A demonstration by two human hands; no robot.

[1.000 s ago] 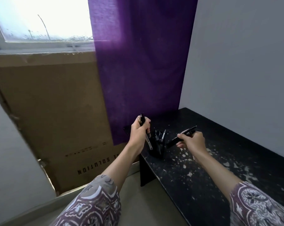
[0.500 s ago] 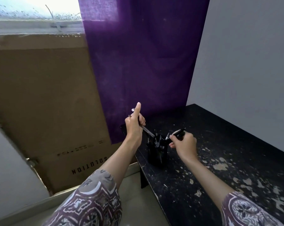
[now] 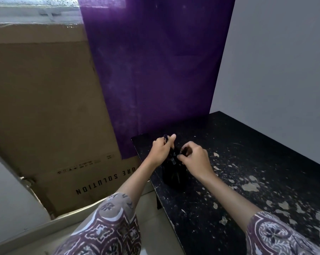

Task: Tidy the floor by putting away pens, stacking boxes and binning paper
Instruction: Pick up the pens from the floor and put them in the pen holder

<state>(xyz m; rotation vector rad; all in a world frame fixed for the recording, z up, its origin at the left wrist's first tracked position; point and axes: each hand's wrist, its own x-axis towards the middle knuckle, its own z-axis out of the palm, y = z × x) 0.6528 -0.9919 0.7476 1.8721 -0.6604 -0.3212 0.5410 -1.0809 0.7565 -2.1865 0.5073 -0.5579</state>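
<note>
A black pen holder (image 3: 174,176) stands near the left front corner of the scuffed black table (image 3: 247,162). Both hands meet right above its mouth. My left hand (image 3: 162,150) grips a dark pen whose top end shows above the fist, thumb raised. My right hand (image 3: 194,160) is curled over the holder with a dark pen pinched in its fingertips, pointing down into it. The pens inside the holder are mostly hidden by my hands; one silver tip (image 3: 172,160) shows between them.
A large brown cardboard box (image 3: 45,116) leans against the wall under the window at left. A purple curtain (image 3: 152,70) hangs behind the table. Pale floor tiles (image 3: 152,218) lie between me and the table's left edge. Grey wall at right.
Both hands have come together and lowered over the holder. The right hand's pen, earlier held out sideways, now points down into it; the left hand's pen has tipped upright.
</note>
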